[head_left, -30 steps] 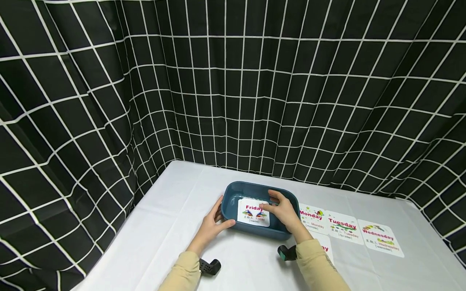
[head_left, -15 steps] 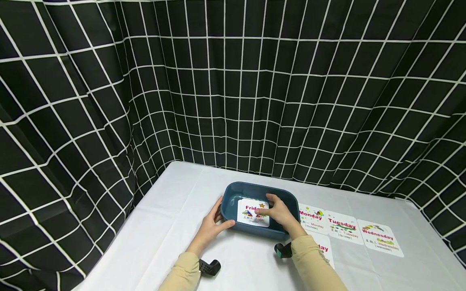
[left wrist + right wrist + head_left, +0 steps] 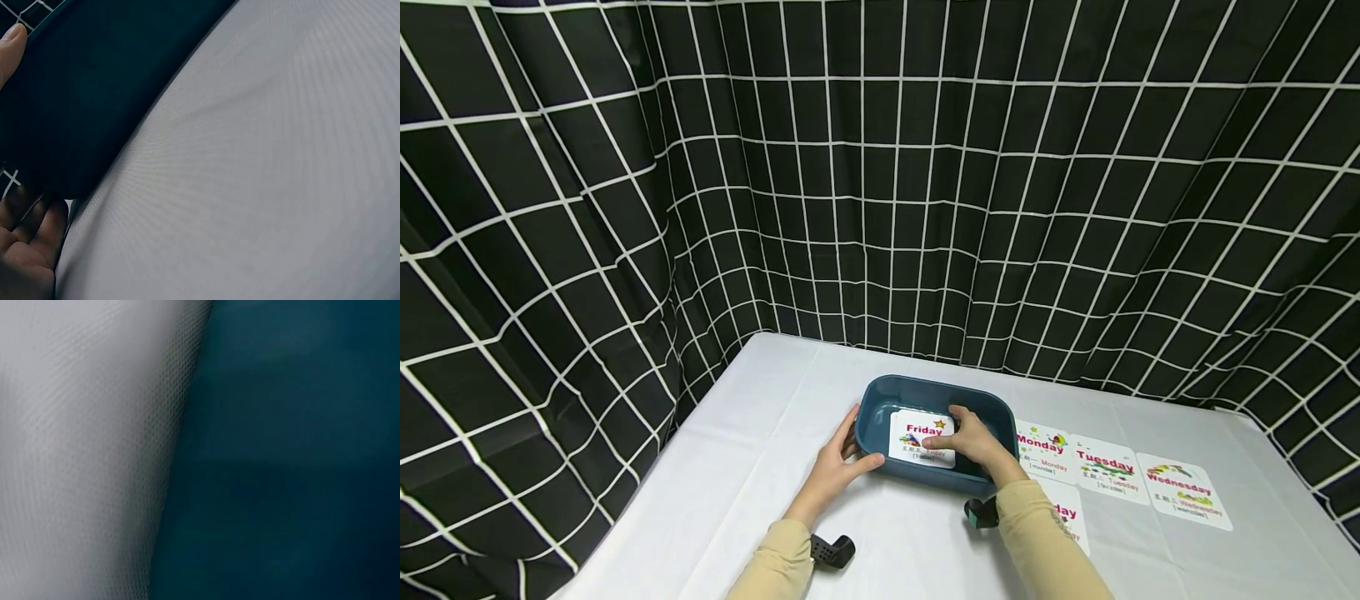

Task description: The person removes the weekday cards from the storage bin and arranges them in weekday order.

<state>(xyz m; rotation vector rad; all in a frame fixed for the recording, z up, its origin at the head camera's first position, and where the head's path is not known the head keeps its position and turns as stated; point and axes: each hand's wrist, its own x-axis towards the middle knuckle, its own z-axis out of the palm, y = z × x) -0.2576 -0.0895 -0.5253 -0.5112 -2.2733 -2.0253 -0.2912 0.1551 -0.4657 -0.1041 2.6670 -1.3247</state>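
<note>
A blue-teal plastic box [image 3: 917,473] sits on the white table in the head view. Inside it lies a white card [image 3: 917,458] printed "Friday", with another card's edge showing beneath. My left hand [image 3: 832,462] grips the box's near left corner, thumb at the front rim and fingers along the side. The left wrist view shows that hand's thumb [image 3: 11,50] against the box wall. My right hand [image 3: 977,437] reaches into the box, thumb over the card's face and fingers by its right edge. Whether the fingers go under the card is hidden. The right wrist view shows no hand.
Right of the box lie cards reading Monday [image 3: 1045,454], Tuesday [image 3: 1108,471] and Wednesday [image 3: 1183,492]. Another card [image 3: 1070,508], ending in "day", is partly behind my right sleeve [image 3: 1048,537]. A black gridded curtain [image 3: 880,167] stands behind the table [image 3: 760,417].
My right hand has moved slightly left and down, its thumb sliding further left over the Friday card. My left hand, the box and the laid-out cards have stayed in place.
</note>
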